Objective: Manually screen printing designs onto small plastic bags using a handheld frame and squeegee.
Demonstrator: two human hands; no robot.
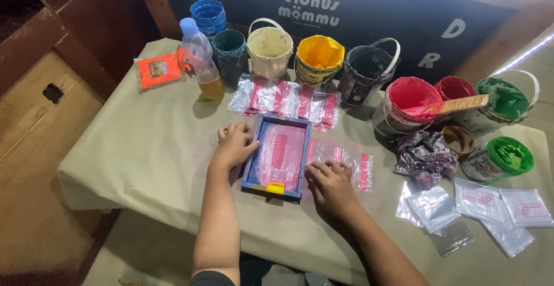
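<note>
— At the near edge of the counter (144, 153), what do the two hands have?

— The left hand (234, 146) lies flat against the left side of the blue-framed printing screen (279, 155), fingers spread and loosely curled, thumb touching the frame; its grip is open, closed around nothing. The right hand (330, 183) rests palm-down just right of the frame, fingers spread on a clear plastic bag with pink print (346, 162); that grip is open too, only pressing.

— Where does the screen sit?

— Flat on the counter between the hands, its mesh stained pink, a yellow tab at its near edge.

— And beyond it?

— A row of clear bags with pink print (285, 98) lies just behind the frame. To the right are a crumpled rag (424, 156) and loose printed bags (490, 205). Farther back stands a line of paint tubs: blue, green, cream, yellow (319, 58), black, red (405, 104), with green ones at the far right. A plastic bottle (202, 61) and an orange packet (158, 71) stand at the left.
</note>
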